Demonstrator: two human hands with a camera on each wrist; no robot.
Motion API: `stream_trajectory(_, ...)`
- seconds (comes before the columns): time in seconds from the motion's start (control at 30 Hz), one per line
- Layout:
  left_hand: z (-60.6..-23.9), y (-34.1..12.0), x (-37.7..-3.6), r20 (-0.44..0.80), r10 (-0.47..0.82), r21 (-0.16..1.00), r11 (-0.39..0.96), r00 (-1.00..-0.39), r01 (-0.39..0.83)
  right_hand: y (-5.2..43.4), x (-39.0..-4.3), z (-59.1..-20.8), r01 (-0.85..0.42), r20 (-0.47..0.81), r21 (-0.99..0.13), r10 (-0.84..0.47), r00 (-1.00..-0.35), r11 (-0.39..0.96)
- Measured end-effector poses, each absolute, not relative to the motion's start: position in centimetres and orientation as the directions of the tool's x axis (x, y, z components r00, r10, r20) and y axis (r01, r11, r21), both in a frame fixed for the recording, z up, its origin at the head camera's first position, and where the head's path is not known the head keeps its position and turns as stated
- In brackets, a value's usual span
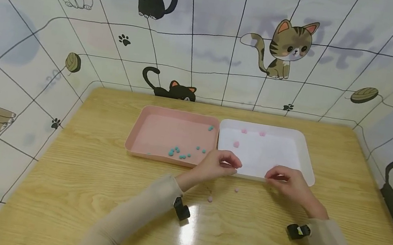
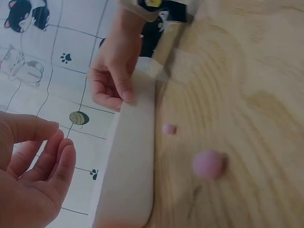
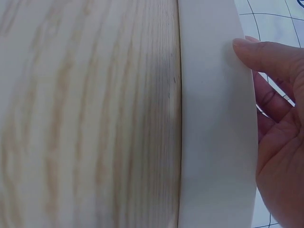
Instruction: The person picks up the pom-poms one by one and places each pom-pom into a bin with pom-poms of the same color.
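In the head view my left hand (image 1: pixel 218 164) hovers over the front left corner of the white tray (image 1: pixel 264 151). Its fingers bend loosely toward the thumb, and nothing shows between them in the left wrist view. My right hand (image 1: pixel 288 183) is at the same tray's front wall. In the right wrist view its thumb (image 3: pixel 247 51) lies on the rim and the other fingers are behind the wall, so it pinches the rim. Small pink balls (image 1: pixel 236 144) sit in the white tray. On the table in front lie a larger pink ball (image 2: pixel 209 164) and a smaller pink ball (image 2: pixel 169 128).
A pink tray (image 1: pixel 157 131) stands against the white tray's left side, with several small teal balls (image 1: pixel 177 150) in it. Both trays stand on a wood-grain table (image 1: pixel 94 192). Walls with printed cats (image 1: pixel 214 53) rise behind and at both sides.
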State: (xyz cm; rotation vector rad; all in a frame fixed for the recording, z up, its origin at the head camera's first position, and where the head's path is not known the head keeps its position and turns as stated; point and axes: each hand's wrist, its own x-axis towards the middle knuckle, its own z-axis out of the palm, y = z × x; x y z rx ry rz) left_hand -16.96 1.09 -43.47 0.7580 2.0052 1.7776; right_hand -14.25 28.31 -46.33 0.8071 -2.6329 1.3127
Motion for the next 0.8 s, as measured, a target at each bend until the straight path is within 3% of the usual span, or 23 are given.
stream_trajectory(0.43, -44.9, -2.1, -13.9, 0.07, 0.67, 0.971, 0.124, -0.739, 0.205, 28.4, -14.2, -46.1, -0.483, 0.287, -0.715, -0.417, -0.862, 0.506)
stream_trajectory(0.8, -46.6, -3.5, -13.3, -0.067, 0.701, 0.95, 0.263, -0.71, 0.17, 28.5, -14.3, -46.4, -0.486, 0.286, -0.712, -0.423, -0.86, 0.507)
